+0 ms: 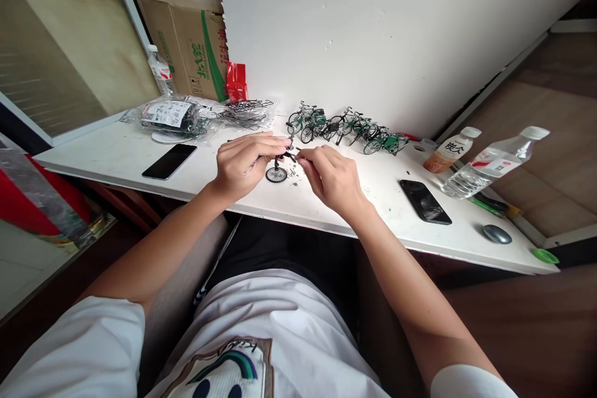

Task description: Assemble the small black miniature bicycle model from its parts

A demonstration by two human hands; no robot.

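One white shirt (303, 336) fills the bottom of my head view. Beyond it, over the near part of a white table (377, 217), I see the left hand (245, 161) closed on a small toy bike (277, 174), one spoked wheel showing below its fingers. The right hand (332, 177) pinches a thin dark piece (293, 157) beside it; I cannot tell whether that piece is joined to the bike. One phone (169, 160) lies to the left, another phone (425, 201) to the right. Farther back I make out two bottles (497, 161), a cluster of green-and-black bikes (345, 124), plastic bags (200, 115) and a cardboard box (193, 46).
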